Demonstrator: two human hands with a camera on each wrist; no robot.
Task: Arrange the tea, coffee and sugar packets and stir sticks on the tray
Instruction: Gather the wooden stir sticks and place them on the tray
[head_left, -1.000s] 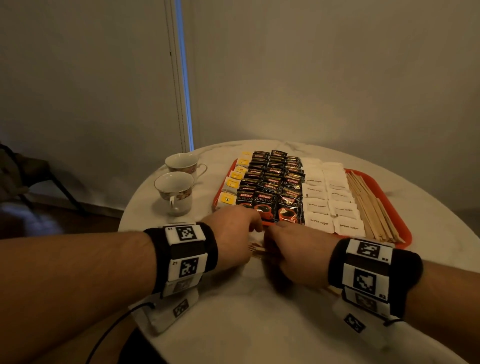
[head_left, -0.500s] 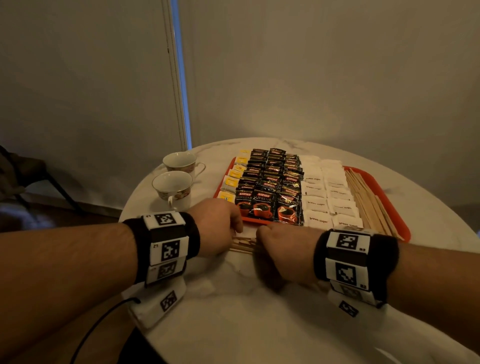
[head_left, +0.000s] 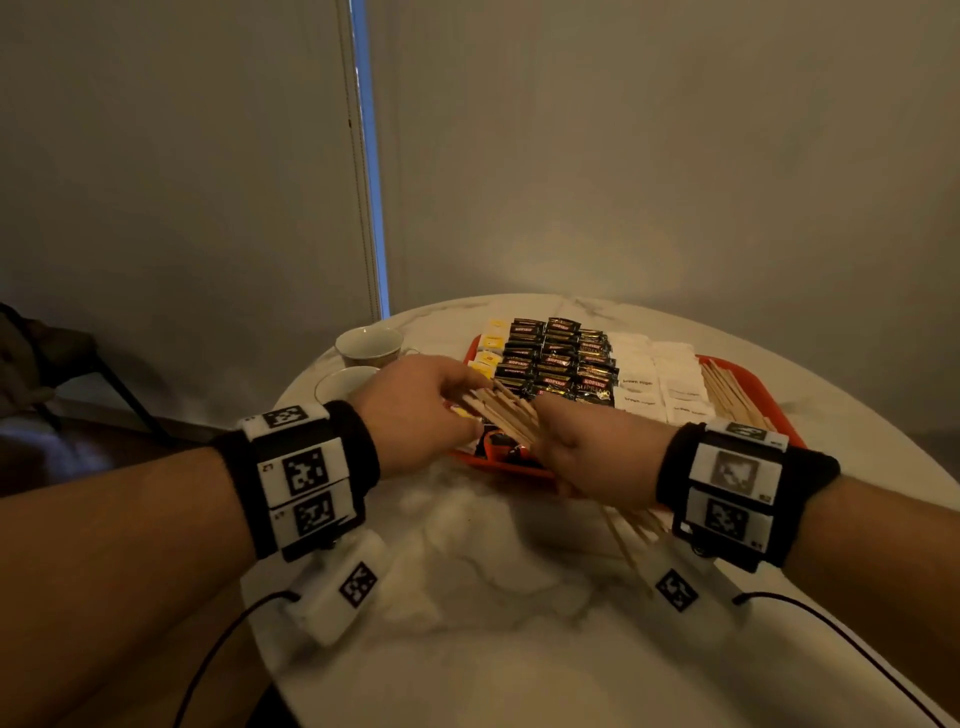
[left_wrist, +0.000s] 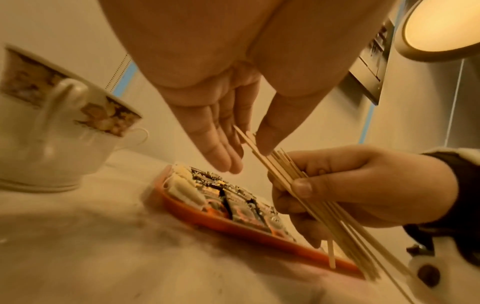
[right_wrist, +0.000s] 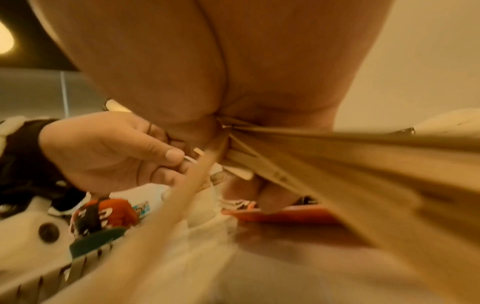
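Note:
An orange tray (head_left: 511, 467) on the round marble table holds rows of yellow tea packets (head_left: 491, 343), dark coffee packets (head_left: 561, 358), white sugar packets (head_left: 660, 374) and a row of wooden stir sticks (head_left: 732, 395) at its right side. Above the tray's near edge, my right hand (head_left: 582, 447) grips a loose bundle of stir sticks (head_left: 504, 415) around its middle. Its lower ends fan out under my right wrist. My left hand (head_left: 467, 410) pinches the bundle's upper ends between thumb and fingers (left_wrist: 221, 154). The left wrist view shows the bundle (left_wrist: 285, 170) tilted over the tray (left_wrist: 233, 224).
Two patterned teacups (head_left: 369, 345) (head_left: 343, 382) stand on the table left of the tray, close to my left hand. Bare marble (head_left: 493, 597) lies between me and the tray. The table's edge curves round at left and right.
The sticks lay on the table between my hands. Both hands have since lifted them as a bundle and moved forward over the tray's near edge.

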